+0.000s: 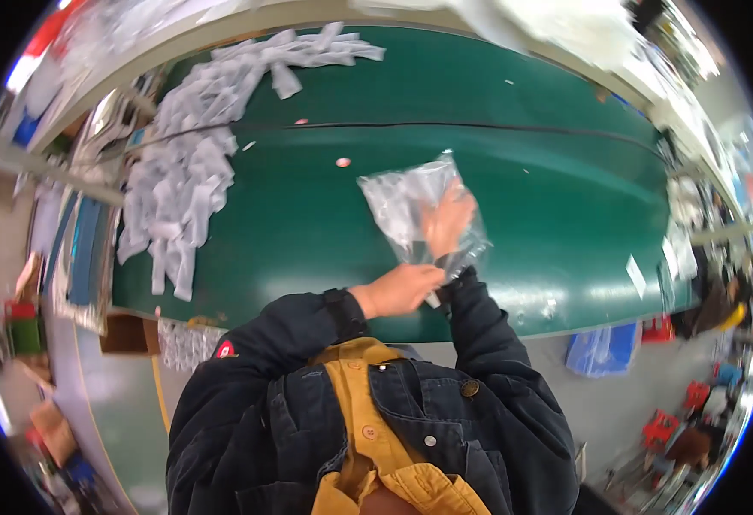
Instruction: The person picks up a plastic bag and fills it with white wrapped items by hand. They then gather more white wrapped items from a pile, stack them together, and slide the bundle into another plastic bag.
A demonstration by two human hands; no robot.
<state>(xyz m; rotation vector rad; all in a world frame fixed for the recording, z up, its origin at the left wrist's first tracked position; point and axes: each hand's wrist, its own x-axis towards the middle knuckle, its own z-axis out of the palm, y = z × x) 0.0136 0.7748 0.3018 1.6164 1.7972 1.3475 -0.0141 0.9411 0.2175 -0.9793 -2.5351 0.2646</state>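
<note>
A clear, crinkled plastic bag (402, 202) lies over the green table (308, 223) in front of me. My right hand (447, 221) is pushed inside the bag, seen through the film, fingers spread toward the far end. My left hand (400, 288) pinches the bag's near open edge by my right wrist. Whether the bag holds anything else I cannot tell. A long heap of small white packets (189, 163) runs along the table's left side, well apart from both hands.
A dark seam line (479, 126) crosses the table. A few small pink bits (343, 161) lie beyond the bag. Boxes and stacked sheets (80, 249) crowd the left floor, a blue bag (604, 348) hangs under the table's right edge, red stools (659, 425) stand lower right.
</note>
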